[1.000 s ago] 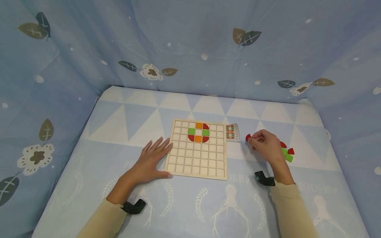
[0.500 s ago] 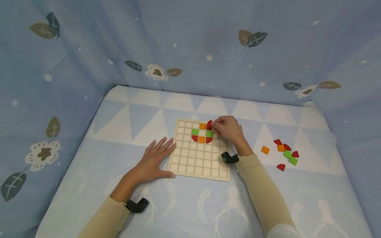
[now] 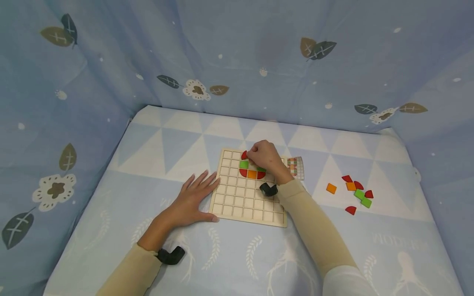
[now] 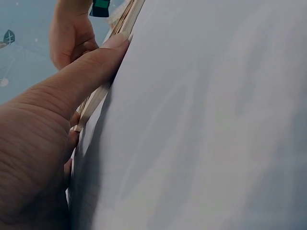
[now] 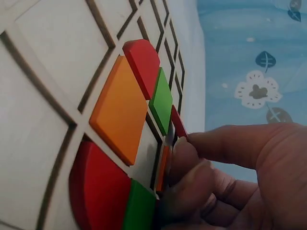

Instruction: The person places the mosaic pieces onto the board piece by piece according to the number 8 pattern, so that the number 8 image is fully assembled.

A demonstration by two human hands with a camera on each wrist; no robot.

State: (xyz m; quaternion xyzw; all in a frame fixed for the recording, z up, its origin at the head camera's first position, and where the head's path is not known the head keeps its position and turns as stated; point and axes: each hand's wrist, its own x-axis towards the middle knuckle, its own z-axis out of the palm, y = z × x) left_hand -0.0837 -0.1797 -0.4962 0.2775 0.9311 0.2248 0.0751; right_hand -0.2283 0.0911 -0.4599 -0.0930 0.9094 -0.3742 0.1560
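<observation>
On the bed (image 3: 166, 139), the wooden board (image 3: 244, 201) lies under both hands: the left hand (image 3: 190, 199), fingers spread flat, rests against its left edge, while the right hand's (image 3: 264, 158) grip pinches 1 red piece (image 3: 244, 155) over the top row.

This looks like a home play corner, draped for recording: pale blue cloth (image 3: 237, 53) printed with leaves and flowers hangs on three sides, a blue triangle-patterned cover (image 3: 177, 135) spreads over the table, and a wooden grid puzzle board (image 3: 240, 201) lies with coloured tiles (image 3: 357, 193) beside.
</observation>
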